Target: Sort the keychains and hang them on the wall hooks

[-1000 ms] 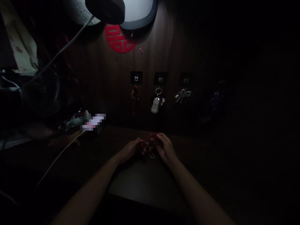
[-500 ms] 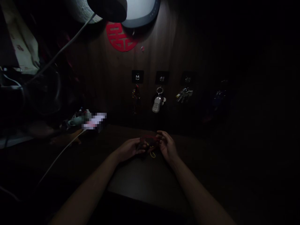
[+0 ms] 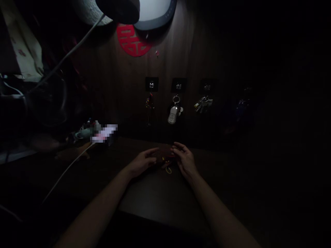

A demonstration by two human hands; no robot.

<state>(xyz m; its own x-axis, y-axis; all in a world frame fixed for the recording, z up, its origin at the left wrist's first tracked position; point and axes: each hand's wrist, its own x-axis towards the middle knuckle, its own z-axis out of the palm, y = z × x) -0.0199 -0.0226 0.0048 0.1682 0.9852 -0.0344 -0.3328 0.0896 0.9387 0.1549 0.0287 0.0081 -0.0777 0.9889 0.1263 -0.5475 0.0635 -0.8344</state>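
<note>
Between my two hands is a small dark red-brown thing [image 3: 165,153], too dim to tell its kind. Small yellow marks show on it, and a yellow cord loop [image 3: 168,170] lies just below, over the dark tabletop [image 3: 157,196]. My left hand [image 3: 142,162] is at its left side, thumb and fingers apart, with nothing seen between them. On the other side, my right hand [image 3: 185,160] pinches the reddish right edge of the thing between thumb and fingers.
Keys [image 3: 204,104] and a key ring with a pale tag [image 3: 172,114] hang from wall hooks behind. A lit, blurred phone [image 3: 103,133] with a white cable [image 3: 68,168] lies left. A red paper-cut ornament [image 3: 134,44] is above. The right side is very dark.
My left hand has let go of the dark thing's left side and its fingers have spread. My right hand's fingers have closed more on the right edge.
</note>
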